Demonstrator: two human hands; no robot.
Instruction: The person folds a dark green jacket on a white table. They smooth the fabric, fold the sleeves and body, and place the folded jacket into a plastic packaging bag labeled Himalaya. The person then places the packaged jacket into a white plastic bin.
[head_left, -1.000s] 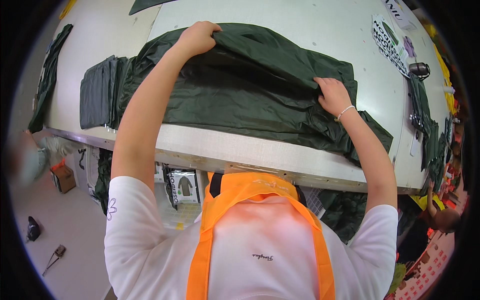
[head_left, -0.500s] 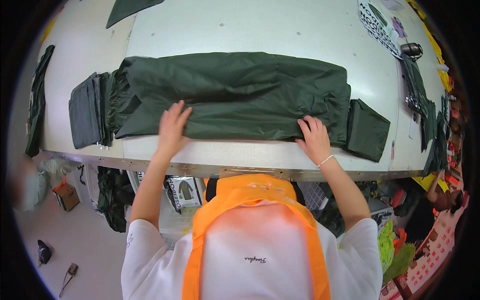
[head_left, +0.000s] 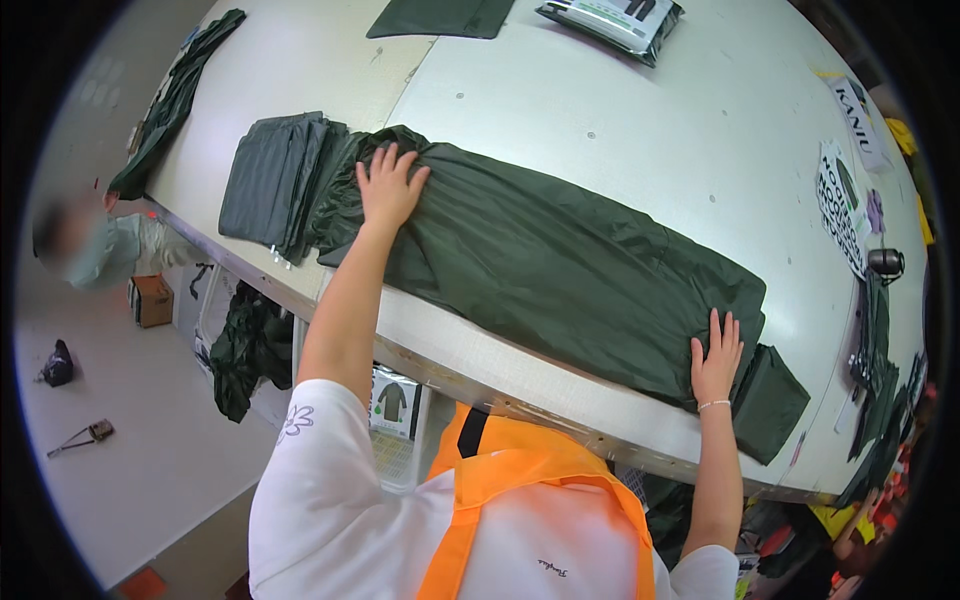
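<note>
A long dark green garment, folded into a wide strip of thin, shiny cloth, lies across the white table. My left hand rests on its gathered left end, fingers spread. On the right end lies my right hand, flat with fingers stretched. Neither hand grips the cloth. Left of the garment, touching its bunched edge, sits a stack of folded dark green pieces. A smaller folded dark green piece pokes out beyond the right end, near my right hand.
At the far edge are a packaged garment and a dark green piece. More green cloth hangs at the left and right ends. A black cylinder stands at right. A person is beyond the left edge.
My left hand has moved outward and farther onto the garment's left end; my right hand has slid to its right end. The cloth lies smoother. The view has turned, so the table appears tilted.
</note>
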